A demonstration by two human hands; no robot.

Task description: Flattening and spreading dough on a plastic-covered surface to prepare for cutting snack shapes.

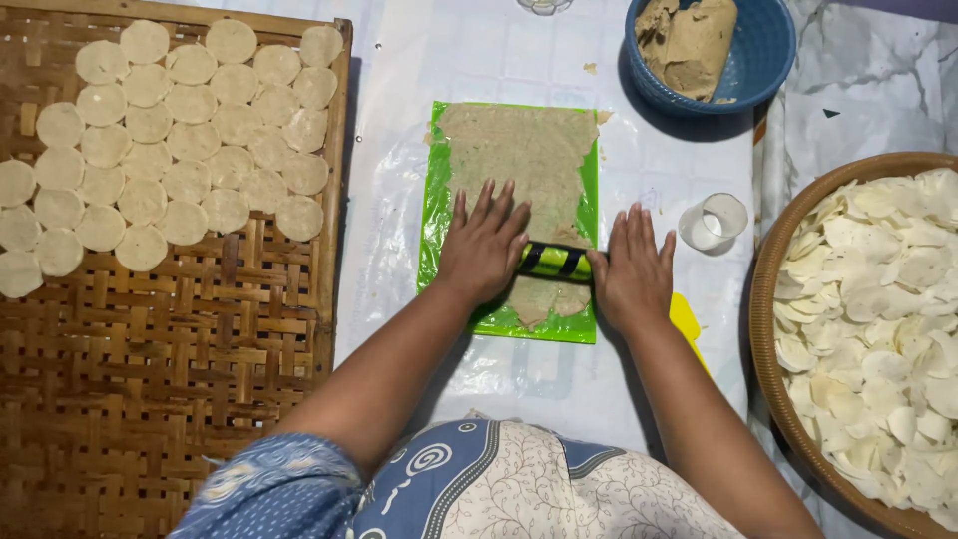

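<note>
From my feed: thin flattened sheet of dough is grey-tan with faint specks, on a bright green glossy plastic sheet. Cylindrical rolling pin is yellow-green with black stripes. Round plastic basket-weave bowl is blue; dough lump in it is tan-brown. Small round cut dough discs are pale cream on a brown woven bamboo tray. Round woven basket has a brown rim; its dried chips are off-white. Table cover is white. My patterned garment is blue and cream with swirls.
</note>
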